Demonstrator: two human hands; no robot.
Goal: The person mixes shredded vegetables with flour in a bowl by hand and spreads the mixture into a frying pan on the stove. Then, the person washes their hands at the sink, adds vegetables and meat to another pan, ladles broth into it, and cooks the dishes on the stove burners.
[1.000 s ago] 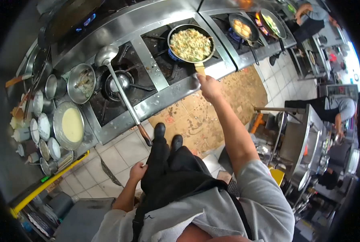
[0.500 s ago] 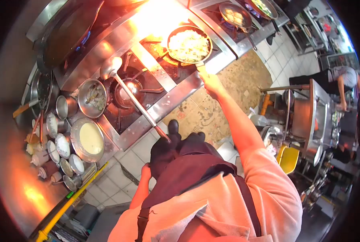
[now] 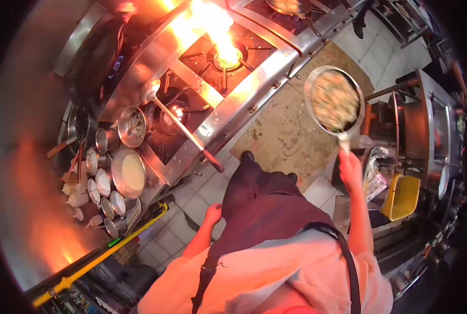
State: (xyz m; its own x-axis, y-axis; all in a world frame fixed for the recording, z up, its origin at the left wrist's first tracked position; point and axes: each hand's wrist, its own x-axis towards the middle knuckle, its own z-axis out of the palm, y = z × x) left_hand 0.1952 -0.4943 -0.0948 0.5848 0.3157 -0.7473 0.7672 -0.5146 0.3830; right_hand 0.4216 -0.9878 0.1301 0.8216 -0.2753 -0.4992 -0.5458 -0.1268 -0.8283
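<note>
My right hand (image 3: 350,166) is wrapped round the handle of a frying pan (image 3: 313,109), which hangs over the floor to the right of the stove. The food (image 3: 334,99) in the pan is blurred by motion. Tall bright flames (image 3: 218,31) rise from the burner (image 3: 227,57) at the stove's middle. Low beside my thigh is my left hand (image 3: 213,213), its fingers curled; whether it holds anything is too small to tell. A long-handled ladle (image 3: 184,124) lies across the front left burner.
Metal bowls, one with pale batter (image 3: 133,174), and several small containers stand left of the stove. A yellow pipe (image 3: 103,255) runs below them. At the right are a yellow bin (image 3: 402,198) and a steel table (image 3: 436,125). Another pan (image 3: 288,6) sits at the top.
My right hand has lifted the pan off its burner and swung it right, over the floor. Large flames have flared up, tinting everything orange. The view has shifted to the right.
</note>
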